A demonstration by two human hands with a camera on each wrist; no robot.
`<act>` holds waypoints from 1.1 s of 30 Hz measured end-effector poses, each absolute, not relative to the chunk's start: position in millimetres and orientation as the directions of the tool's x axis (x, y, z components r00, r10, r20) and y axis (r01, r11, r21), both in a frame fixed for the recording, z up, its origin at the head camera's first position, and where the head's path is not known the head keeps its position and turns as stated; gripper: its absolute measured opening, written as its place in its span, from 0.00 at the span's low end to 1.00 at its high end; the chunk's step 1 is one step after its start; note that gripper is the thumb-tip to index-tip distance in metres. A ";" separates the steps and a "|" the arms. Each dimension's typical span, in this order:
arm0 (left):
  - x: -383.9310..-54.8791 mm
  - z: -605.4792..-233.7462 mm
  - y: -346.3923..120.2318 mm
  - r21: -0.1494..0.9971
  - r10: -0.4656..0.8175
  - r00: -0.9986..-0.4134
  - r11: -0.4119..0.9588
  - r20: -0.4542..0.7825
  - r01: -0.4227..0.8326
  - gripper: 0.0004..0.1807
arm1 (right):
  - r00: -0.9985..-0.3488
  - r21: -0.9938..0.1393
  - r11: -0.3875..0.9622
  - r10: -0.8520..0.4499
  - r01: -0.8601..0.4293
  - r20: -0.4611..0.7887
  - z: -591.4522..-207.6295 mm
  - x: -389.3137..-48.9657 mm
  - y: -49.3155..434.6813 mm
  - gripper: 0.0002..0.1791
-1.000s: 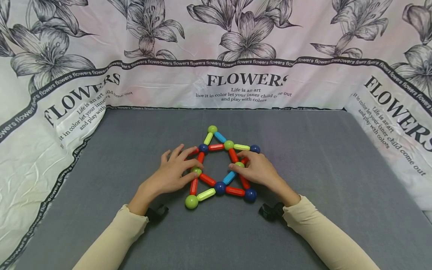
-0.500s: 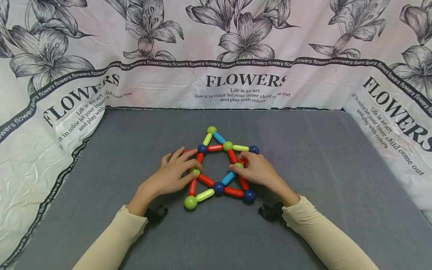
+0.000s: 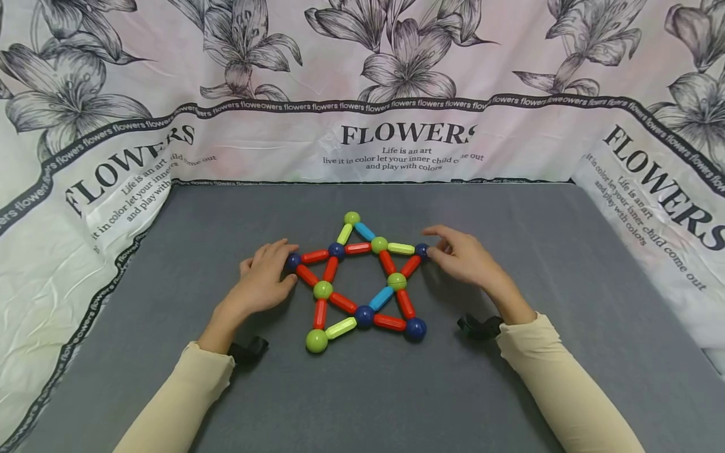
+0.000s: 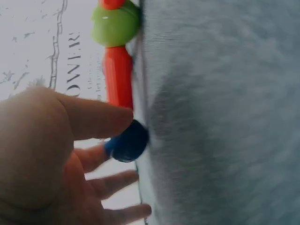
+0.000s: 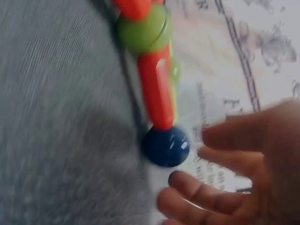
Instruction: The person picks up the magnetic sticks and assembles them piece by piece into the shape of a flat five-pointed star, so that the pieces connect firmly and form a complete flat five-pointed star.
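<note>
A star-shaped figure of balls and rods lies flat on the grey cloth, with red, yellow-green and blue rods (image 3: 381, 298) joining green balls (image 3: 323, 290) and dark blue balls (image 3: 365, 316). My left hand (image 3: 262, 277) is at its left point, thumb and fingers spread either side of a blue ball (image 4: 129, 141). In the left wrist view the thumb overlaps the end of a red rod (image 4: 118, 77) above that ball. At the right point, my right hand (image 3: 466, 257) hovers beside another blue ball (image 5: 167, 146), fingers loosely bent and holding nothing.
Grey cloth (image 3: 362, 402) covers the table around the figure. A white fabric screen (image 3: 255, 145) printed with flowers and lettering stands along the back and both sides. A black device (image 3: 249, 352) sits at the left wrist, another black device (image 3: 479, 327) at the right.
Both hands have moved outward: the left from the left green ball to the outer left blue ball, the right off the right green ball to beside the outer right blue ball.
</note>
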State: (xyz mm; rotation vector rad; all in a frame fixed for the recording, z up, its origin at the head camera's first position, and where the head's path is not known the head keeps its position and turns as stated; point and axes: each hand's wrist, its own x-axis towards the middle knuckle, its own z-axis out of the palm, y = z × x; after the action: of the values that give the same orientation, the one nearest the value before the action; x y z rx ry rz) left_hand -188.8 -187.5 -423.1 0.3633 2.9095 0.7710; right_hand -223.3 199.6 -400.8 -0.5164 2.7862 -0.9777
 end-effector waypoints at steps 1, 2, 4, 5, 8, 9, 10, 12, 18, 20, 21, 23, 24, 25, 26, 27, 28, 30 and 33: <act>-189.0 -425.1 -188.6 0.489 0.233 -0.971 0.854 -0.051 0.179 0.30 | -0.914 -0.607 0.732 -0.404 -0.311 -0.018 -403.8 -225.5 201.6 0.25; -189.1 -426.8 -189.4 0.474 0.205 -0.977 0.867 -0.055 0.156 0.29 | -0.898 -0.587 0.730 -0.441 -0.348 -0.016 -407.5 -227.8 203.2 0.27; -189.3 -429.3 -190.5 0.449 0.145 -0.988 0.887 -0.056 0.105 0.27 | -0.866 -0.576 0.712 -0.500 -0.401 -0.016 -413.8 -231.1 205.6 0.28; -189.2 -429.7 -190.6 0.441 0.116 -0.992 0.894 -0.052 0.081 0.27 | -0.858 -0.581 0.703 -0.514 -0.410 -0.017 -416.4 -232.2 206.2 0.28; -189.4 -429.8 -190.7 0.426 0.062 -0.997 0.904 -0.041 0.039 0.27 | -0.846 -0.596 0.681 -0.534 -0.425 -0.008 -420.1 -234.3 207.8 0.24; -189.5 -429.5 -190.4 0.429 0.059 -0.998 0.903 -0.039 0.036 0.27 | -0.845 -0.601 0.678 -0.534 -0.423 -0.009 -420.4 -234.6 208.5 0.23; -189.2 -429.0 -190.1 0.432 0.062 -0.997 0.901 -0.036 0.041 0.27 | -0.844 -0.604 0.677 -0.536 -0.421 -0.013 -420.3 -234.8 209.2 0.22; -189.1 -429.0 -189.8 0.434 0.075 -0.997 0.900 -0.036 0.052 0.27 | -0.843 -0.614 0.675 -0.538 -0.409 -0.030 -419.0 -235.0 210.4 0.22; -188.9 -429.8 -189.3 0.439 0.089 -0.996 0.896 -0.023 0.070 0.25 | -0.838 -0.624 0.679 -0.541 -0.386 -0.070 -414.4 -236.9 215.2 0.21; -189.0 -429.6 -188.3 0.437 0.090 -0.996 0.897 -0.022 0.072 0.25 | -0.839 -0.624 0.685 -0.538 -0.376 -0.085 -413.2 -237.4 217.8 0.20; -188.9 -429.6 -187.8 0.436 0.091 -0.996 0.897 -0.021 0.072 0.25 | -0.840 -0.622 0.689 -0.535 -0.372 -0.091 -413.1 -237.7 219.2 0.20; -188.9 -430.2 -186.9 0.437 0.088 -0.996 0.897 -0.025 0.068 0.25 | -0.840 -0.618 0.696 -0.533 -0.366 -0.103 -412.7 -237.9 221.0 0.20; -188.8 -430.3 -186.3 0.440 0.084 -0.996 0.896 -0.026 0.064 0.25 | -0.840 -0.617 0.699 -0.532 -0.362 -0.109 -412.5 -237.8 221.6 0.20; -188.9 -430.6 -185.9 0.443 0.080 -0.996 0.895 -0.028 0.060 0.25 | -0.840 -0.616 0.701 -0.531 -0.359 -0.113 -412.4 -237.6 222.1 0.20; -188.9 -430.8 -185.4 0.448 0.076 -0.997 0.892 -0.028 0.056 0.25 | -0.841 -0.615 0.703 -0.529 -0.356 -0.117 -412.3 -237.4 222.4 0.19; -188.9 -430.8 -184.8 0.453 0.073 -0.997 0.890 -0.027 0.053 0.24 | -0.841 -0.616 0.704 -0.528 -0.354 -0.119 -412.2 -237.1 222.6 0.20; -189.0 -431.0 -184.4 0.461 0.070 -0.997 0.886 -0.028 0.049 0.24 | -0.841 -0.616 0.704 -0.528 -0.354 -0.120 -412.2 -236.9 222.6 0.19; -188.7 -430.8 -183.7 0.471 0.063 -0.998 0.881 -0.024 0.044 0.23 | -0.841 -0.616 0.704 -0.528 -0.354 -0.120 -412.2 -236.4 222.5 0.19; -188.1 -430.3 -183.3 0.479 0.052 -0.999 0.877 -0.016 0.038 0.22 | -0.842 -0.612 0.705 -0.527 -0.357 -0.116 -412.4 -235.8 222.5 0.19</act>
State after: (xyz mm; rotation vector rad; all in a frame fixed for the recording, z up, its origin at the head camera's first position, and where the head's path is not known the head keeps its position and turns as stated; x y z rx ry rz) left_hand -188.1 -183.3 -430.3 0.0719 3.0155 0.7690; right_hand -235.8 222.5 -412.4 -0.6990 2.6315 -0.8589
